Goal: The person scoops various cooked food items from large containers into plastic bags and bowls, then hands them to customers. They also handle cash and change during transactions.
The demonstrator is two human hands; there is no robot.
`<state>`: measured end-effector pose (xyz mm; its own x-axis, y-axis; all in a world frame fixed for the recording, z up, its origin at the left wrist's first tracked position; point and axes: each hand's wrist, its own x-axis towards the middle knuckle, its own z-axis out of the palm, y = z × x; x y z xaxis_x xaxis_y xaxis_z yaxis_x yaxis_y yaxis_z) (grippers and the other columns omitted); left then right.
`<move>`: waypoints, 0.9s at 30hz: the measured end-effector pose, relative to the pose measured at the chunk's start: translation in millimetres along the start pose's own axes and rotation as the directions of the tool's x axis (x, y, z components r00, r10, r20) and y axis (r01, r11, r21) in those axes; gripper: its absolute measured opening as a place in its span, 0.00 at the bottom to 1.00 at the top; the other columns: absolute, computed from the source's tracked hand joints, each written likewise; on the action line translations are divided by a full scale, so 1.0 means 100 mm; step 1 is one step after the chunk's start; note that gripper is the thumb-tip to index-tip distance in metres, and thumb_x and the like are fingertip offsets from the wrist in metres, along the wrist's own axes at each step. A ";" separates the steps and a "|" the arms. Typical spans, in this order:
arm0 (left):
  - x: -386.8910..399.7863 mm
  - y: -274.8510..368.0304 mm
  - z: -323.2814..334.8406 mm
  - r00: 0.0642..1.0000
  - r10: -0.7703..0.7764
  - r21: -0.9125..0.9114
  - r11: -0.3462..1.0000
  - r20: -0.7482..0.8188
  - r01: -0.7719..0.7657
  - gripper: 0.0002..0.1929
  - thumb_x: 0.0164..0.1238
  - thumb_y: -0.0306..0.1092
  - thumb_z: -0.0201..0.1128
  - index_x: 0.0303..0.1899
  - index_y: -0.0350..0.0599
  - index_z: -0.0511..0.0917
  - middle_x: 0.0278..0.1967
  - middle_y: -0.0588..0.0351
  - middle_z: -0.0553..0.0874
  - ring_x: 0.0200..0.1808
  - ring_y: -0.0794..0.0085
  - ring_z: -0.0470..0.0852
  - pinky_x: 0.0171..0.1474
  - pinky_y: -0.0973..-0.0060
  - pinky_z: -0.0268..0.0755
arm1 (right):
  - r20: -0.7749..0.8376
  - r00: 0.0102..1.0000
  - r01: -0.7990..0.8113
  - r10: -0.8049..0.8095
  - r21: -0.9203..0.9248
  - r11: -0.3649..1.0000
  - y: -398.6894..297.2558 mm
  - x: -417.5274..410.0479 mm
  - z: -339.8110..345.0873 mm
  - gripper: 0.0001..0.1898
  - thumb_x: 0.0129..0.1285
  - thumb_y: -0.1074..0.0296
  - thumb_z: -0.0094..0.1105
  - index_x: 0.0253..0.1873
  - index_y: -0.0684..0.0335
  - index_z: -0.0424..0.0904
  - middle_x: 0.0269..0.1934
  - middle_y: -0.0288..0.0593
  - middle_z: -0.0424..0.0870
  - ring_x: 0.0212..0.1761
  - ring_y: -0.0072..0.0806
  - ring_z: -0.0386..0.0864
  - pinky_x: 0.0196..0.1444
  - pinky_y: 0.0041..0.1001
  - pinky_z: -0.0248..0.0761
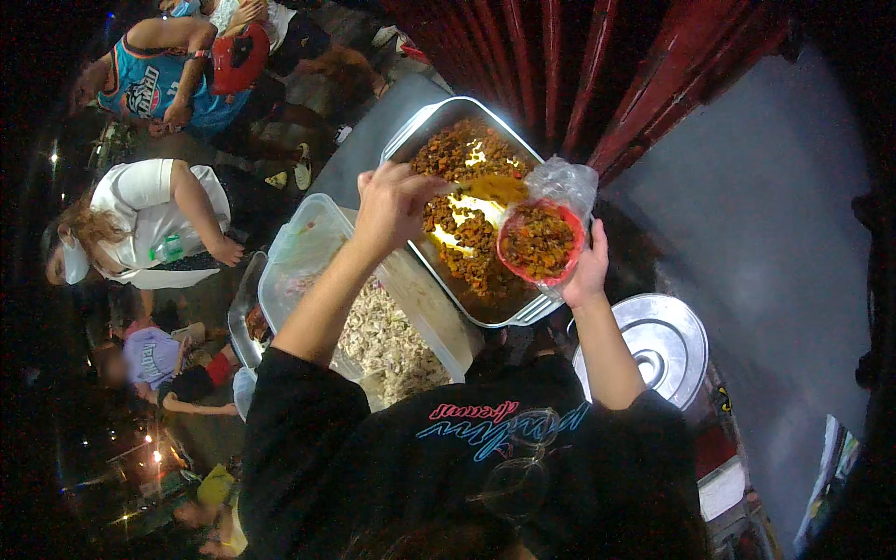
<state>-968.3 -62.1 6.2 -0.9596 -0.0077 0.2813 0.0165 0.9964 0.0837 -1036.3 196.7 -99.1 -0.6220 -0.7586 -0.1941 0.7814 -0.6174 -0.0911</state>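
My left hand point(395, 206) grips the handle of a serving spoon point(495, 187), its bowl coated in orange-brown sauce. Below the spoon is a metal tray point(458, 308) of chopped brown food with orange bits point(462, 143); patches of its shiny bottom show through. My right hand point(589, 269) holds a small red-rimmed bowl point(542, 241) over the tray's right side. The bowl is lined with a clear plastic bag point(563, 180) and full of the same chopped food. The spoon's tip is close to the bag; I cannot tell if they touch.
Left of the tray stands a clear plastic tub point(308, 220) with pale shredded food point(392, 325). A round metal lid point(647, 343) lies by my right forearm. Red metal bars point(553, 63) rise beyond the tray. Several people, one in a white top point(150, 203), are at the left.
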 end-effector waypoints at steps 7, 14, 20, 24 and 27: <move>0.48 -0.13 0.82 0.857 -0.265 0.299 0.944 0.441 0.137 0.17 0.52 0.34 0.56 0.46 0.60 0.80 0.41 0.56 0.82 0.47 0.60 0.77 0.47 0.58 0.66 | -0.168 0.974 0.153 -0.150 0.004 0.988 -0.25 -0.50 -0.17 0.37 0.64 0.38 0.33 0.69 0.61 0.54 0.67 0.50 0.60 0.69 0.46 0.58 0.69 0.47 0.51; 0.43 0.06 1.13 0.728 -0.279 0.008 0.936 0.626 0.352 0.11 0.55 0.42 0.60 0.41 0.64 0.83 0.35 0.54 0.85 0.43 0.59 0.81 0.47 0.57 0.66 | -0.224 0.954 0.202 -0.201 -0.017 0.979 -0.35 -0.74 -0.28 0.36 0.64 0.40 0.33 0.68 0.61 0.55 0.67 0.50 0.60 0.68 0.46 0.59 0.68 0.48 0.51; 0.40 -0.03 1.13 0.661 -0.126 -0.165 0.919 0.740 0.359 0.12 0.55 0.52 0.63 0.39 0.67 0.85 0.36 0.57 0.86 0.45 0.62 0.81 0.47 0.62 0.64 | -0.256 0.941 0.224 -0.222 -0.023 0.974 -0.36 -0.74 -0.27 0.35 0.65 0.41 0.32 0.68 0.62 0.56 0.66 0.50 0.61 0.67 0.46 0.60 0.68 0.47 0.52; 0.37 0.09 1.21 0.715 -0.242 -0.113 0.905 0.655 0.410 0.12 0.54 0.52 0.63 0.39 0.66 0.85 0.36 0.56 0.85 0.45 0.61 0.81 0.49 0.59 0.63 | -0.269 0.932 0.244 -0.243 -0.031 0.969 -0.35 -0.72 -0.27 0.34 0.66 0.41 0.32 0.67 0.62 0.57 0.66 0.49 0.61 0.67 0.46 0.60 0.68 0.45 0.52; 0.34 0.16 1.27 0.779 -0.185 -0.025 0.968 0.599 0.249 0.10 0.52 0.37 0.64 0.38 0.61 0.85 0.35 0.55 0.86 0.42 0.62 0.81 0.49 0.59 0.64 | -0.260 0.927 0.269 -0.270 -0.039 0.962 -0.35 -0.71 -0.32 0.34 0.66 0.41 0.33 0.67 0.62 0.58 0.66 0.49 0.61 0.67 0.45 0.60 0.68 0.45 0.51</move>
<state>-1036.3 -36.0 -104.2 -0.9189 -0.1393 -0.3690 -0.2160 0.9605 0.1753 -1018.1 279.0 -113.3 -0.7745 -0.4825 -0.4091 0.5864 -0.7902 -0.1781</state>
